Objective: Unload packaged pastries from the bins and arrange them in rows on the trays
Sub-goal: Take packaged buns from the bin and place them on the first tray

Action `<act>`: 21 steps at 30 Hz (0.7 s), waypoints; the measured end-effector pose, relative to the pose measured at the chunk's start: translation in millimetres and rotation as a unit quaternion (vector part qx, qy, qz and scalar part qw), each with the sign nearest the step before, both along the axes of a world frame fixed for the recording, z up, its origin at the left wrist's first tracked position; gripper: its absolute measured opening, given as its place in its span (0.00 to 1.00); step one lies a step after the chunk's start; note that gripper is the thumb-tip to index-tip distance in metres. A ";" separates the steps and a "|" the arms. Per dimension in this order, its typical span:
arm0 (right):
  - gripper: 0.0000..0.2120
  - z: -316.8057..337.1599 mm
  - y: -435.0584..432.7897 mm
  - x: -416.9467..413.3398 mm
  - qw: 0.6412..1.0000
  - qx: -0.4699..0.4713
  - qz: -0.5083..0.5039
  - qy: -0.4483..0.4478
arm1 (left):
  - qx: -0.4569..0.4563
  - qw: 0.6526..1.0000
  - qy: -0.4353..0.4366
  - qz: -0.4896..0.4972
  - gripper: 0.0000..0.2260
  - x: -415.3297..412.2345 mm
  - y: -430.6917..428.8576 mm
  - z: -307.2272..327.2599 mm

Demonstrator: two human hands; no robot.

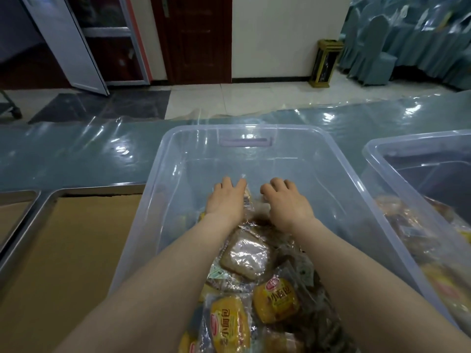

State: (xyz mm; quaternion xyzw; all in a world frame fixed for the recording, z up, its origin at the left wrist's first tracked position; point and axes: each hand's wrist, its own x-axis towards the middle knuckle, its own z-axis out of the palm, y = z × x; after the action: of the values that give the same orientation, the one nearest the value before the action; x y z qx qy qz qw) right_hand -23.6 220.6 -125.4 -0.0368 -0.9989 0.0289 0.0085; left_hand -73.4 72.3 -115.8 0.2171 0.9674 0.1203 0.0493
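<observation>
A clear plastic bin (163, 159) stands in front of me, with several packaged pastries (246, 256) piled in its near half. Some are brown in clear wrap, and others are yellow-labelled small breads (276, 299). Both my arms reach into the bin. My left hand (224, 201) grips a clear-wrapped pastry with a barcode label (247, 200) at the far edge of the pile. Right beside it, my right hand (286, 203) has its fingers curled down on a blurred wrapper (262, 207). What lies under the palms is hidden.
A metal tray (51, 197) lined with brown paper lies to the left of the bin, and a second tray (17, 194) sits at the far left edge. A second clear bin (377, 149) with pastries stands on the right. Shiny plastic sheeting (76, 154) covers the table.
</observation>
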 end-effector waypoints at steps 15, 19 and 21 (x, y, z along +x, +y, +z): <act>0.24 124.1 -69.8 67.7 0.958 -0.155 0.004 0.242 | 0.107 0.957 0.258 -0.082 0.23 78.6 -95.3 124.5; 0.24 146.4 -120.3 82.7 0.920 -0.200 0.030 0.335 | 0.158 0.947 0.278 -0.042 0.25 100.6 -171.3 126.4; 0.25 154.6 -151.2 85.9 0.909 -0.218 0.041 0.352 | 0.169 0.942 0.291 -0.007 0.26 107.0 -212.2 128.9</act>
State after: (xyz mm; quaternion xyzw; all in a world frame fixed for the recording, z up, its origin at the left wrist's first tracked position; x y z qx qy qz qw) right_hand 62.3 69.4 29.2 0.0157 -0.9005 0.2569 0.3506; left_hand 33.6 -139.9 13.1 0.2543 0.9038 0.2129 -0.2705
